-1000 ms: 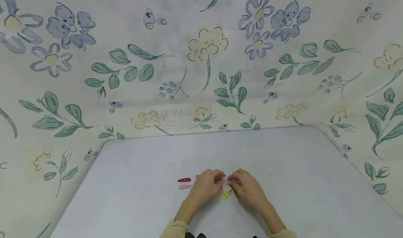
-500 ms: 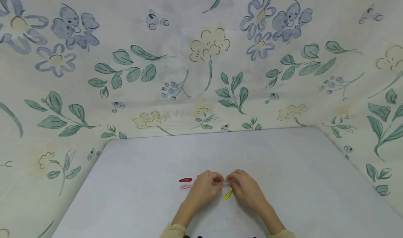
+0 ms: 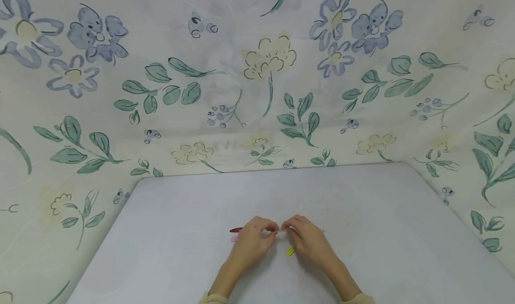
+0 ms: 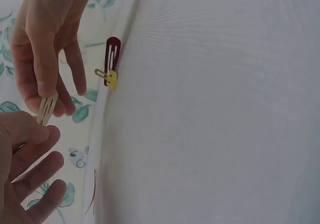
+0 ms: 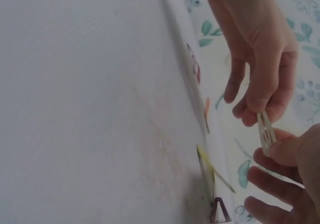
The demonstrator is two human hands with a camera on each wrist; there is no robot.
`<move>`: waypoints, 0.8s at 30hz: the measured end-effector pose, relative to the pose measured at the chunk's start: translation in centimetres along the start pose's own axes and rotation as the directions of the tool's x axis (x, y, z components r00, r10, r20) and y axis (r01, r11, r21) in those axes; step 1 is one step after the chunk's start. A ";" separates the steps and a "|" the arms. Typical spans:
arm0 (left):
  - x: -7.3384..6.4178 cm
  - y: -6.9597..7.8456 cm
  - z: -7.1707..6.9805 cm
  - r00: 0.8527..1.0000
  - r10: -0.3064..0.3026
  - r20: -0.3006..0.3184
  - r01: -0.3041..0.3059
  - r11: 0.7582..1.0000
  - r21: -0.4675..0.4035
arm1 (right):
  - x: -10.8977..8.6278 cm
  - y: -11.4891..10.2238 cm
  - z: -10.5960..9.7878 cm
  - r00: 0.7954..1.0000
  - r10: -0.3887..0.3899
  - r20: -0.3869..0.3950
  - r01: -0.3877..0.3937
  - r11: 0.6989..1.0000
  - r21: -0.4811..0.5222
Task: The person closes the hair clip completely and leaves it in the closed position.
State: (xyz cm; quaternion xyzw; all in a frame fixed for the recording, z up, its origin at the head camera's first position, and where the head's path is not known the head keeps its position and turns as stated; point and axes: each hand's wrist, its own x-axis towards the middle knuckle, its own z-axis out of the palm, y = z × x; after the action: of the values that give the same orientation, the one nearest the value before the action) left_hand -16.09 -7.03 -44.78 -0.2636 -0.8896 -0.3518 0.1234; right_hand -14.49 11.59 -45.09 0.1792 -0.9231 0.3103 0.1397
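Between my two hands is a white snap hair clip [image 4: 47, 108], clear of the table. My left hand [image 3: 252, 240] pinches one end of it between thumb and index finger. The other end is pinched the same way by my right hand [image 3: 309, 241]. Under the right hand lies a yellow hair clip [image 3: 291, 250], partly covered; its two parts stand spread apart in the right wrist view. Beside the left hand, a red hair clip [image 3: 235, 230] and a pink hair clip [image 3: 234, 239] are partly hidden by it.
In the right wrist view, an orange clip [image 5: 207, 115] lies between the red and yellow ones, and a dark maroon clip [image 5: 220, 211] sits near the yellow one. The white table [image 3: 193, 201] meets a flowered cloth [image 3: 225, 94] at its back and sides.
Both hands have shifted slightly left with the white hair clip. The left hand now covers more of the red and pink clips and hides the orange one in the head view.
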 end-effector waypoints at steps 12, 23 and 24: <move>-0.5 0.1 -1.2 0.992 0.020 -0.127 -0.028 0.998 -0.057 | 0.5 -1.1 0.1 0.997 -0.064 -0.046 0.066 0.997 0.041; 0.4 -0.2 -1.5 0.981 0.074 -0.177 -0.104 0.980 -0.167 | 1.7 -1.6 -0.4 0.993 -0.097 -0.065 0.101 0.992 0.072; 0.5 -0.2 -1.6 0.981 0.073 -0.178 -0.104 0.980 -0.173 | 1.8 -1.6 -0.4 0.993 -0.100 -0.061 0.104 0.992 0.074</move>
State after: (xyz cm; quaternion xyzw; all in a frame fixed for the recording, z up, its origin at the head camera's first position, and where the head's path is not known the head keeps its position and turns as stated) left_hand -16.52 -8.09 -43.54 -0.2819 -0.8275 -0.4467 0.1902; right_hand -15.37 10.24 -43.31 0.2225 -0.8957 0.3432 0.1746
